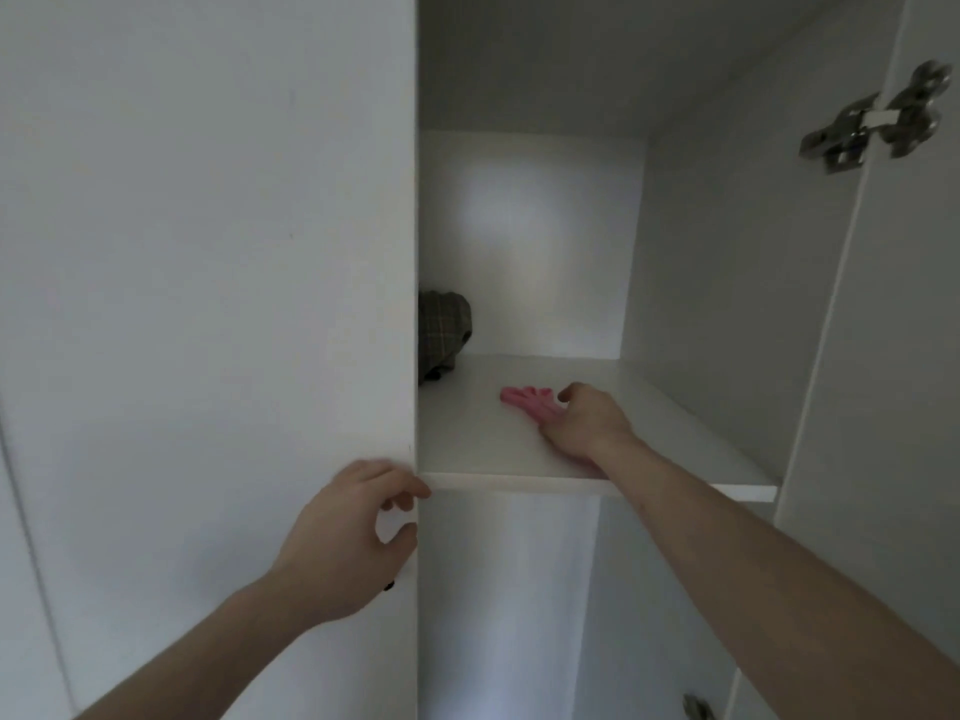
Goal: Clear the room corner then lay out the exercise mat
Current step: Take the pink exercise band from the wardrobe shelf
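Right hand [584,426] lies flat on the pink item [524,400] on the shelf [467,449], grip wide; left hand [353,532] hooks the door edge [413,304] — slide item back, then release

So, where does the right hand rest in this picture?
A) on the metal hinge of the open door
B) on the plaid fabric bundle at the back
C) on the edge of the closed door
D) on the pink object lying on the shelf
D: the right hand lies over the pink object on the white shelf, apart from the plaid fabric bundle.

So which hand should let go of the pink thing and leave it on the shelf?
The right hand. It already rests on the pink thing, which lies on the shelf. The left hand is at the edge of the closed door, away from it.
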The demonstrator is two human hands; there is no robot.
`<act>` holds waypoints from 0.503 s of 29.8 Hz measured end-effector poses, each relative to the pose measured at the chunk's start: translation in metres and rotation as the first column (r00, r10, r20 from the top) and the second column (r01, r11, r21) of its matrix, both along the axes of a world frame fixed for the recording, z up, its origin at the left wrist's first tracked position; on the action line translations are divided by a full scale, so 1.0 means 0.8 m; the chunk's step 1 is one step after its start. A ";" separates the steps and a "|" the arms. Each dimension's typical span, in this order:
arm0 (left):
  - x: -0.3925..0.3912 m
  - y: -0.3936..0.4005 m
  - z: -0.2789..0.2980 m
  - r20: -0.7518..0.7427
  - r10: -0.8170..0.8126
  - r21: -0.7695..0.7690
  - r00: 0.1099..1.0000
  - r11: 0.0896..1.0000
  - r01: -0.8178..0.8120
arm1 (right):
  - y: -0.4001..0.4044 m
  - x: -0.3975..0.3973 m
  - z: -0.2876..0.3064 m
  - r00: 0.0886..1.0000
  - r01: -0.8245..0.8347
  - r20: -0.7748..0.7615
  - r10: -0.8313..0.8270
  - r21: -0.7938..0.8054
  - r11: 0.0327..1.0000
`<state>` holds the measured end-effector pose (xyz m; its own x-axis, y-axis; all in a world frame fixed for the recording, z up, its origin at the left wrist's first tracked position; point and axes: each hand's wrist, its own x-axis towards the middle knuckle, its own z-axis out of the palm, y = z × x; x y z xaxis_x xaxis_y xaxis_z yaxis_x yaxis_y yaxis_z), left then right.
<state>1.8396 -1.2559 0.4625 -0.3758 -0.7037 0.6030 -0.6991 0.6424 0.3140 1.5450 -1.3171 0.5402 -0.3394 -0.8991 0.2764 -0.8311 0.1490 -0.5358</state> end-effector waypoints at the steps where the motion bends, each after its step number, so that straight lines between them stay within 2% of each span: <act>1: 0.001 -0.001 -0.001 0.025 0.004 -0.021 1.000 1.000 -0.003 | 0.000 0.000 0.001 1.000 -0.012 0.015 0.012 0.004 1.000; 5: 0.007 -0.014 -0.006 0.103 -0.016 -0.087 0.995 0.996 0.025 | 0.010 0.005 0.007 0.996 -0.006 0.094 0.007 -0.009 1.000; 10: 0.011 -0.033 -0.017 0.154 -0.077 -0.174 0.985 0.979 0.104 | 0.035 0.002 -0.004 0.993 0.068 0.101 -0.058 -0.103 0.992; 12: 0.012 -0.037 -0.022 0.145 -0.098 -0.161 0.985 0.979 0.122 | 0.048 0.007 -0.007 0.994 0.102 0.050 -0.097 -0.089 0.991; 15: 0.015 -0.036 -0.029 0.162 -0.170 -0.138 0.972 0.971 0.193 | 0.063 0.028 0.000 0.983 0.173 -0.064 -0.171 0.029 0.984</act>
